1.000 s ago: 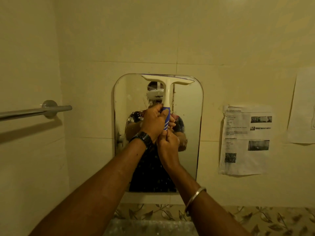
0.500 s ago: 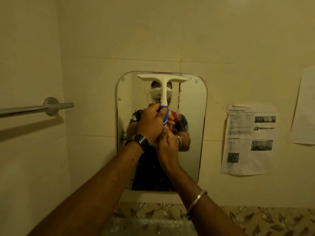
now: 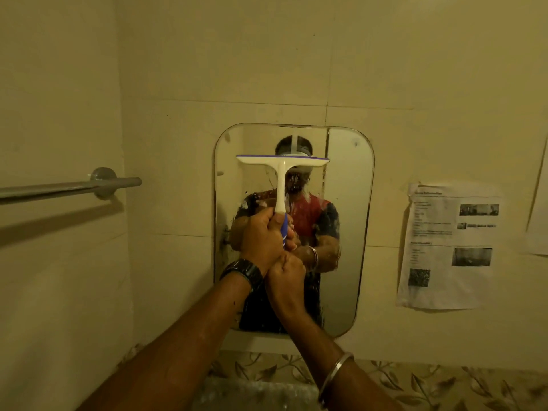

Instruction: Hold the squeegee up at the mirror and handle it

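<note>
We see two bare arms reaching up from the bottom of the frame toward a wall mirror (image 3: 350, 232) at the centre. The left hand (image 3: 261, 238), with a dark wristwatch (image 3: 243, 272) just below it, has its fingers curled tight around the blue grip of a white squeegee (image 3: 281, 179). The right hand (image 3: 286, 277), fingers also curled, is pressed in just beneath the left one at the bottom of the grip; we cannot see the handle's end inside it. A metal bangle (image 3: 335, 378) circles the right forearm lower down.

The squeegee stands upright in the middle of the frame, its wide blade level across the upper half of the mirror. The glass below the blade is streaked and spotted with wet marks. The hands and squeegee cover part of the reflection of the person.

At the left edge a metal towel rail (image 3: 71, 186) juts from the tiled wall. On the right a printed paper sheet (image 3: 447, 247) is stuck to the wall, well apart from the mirror. A leaf-patterned tile strip (image 3: 444, 384) runs along the bottom.
</note>
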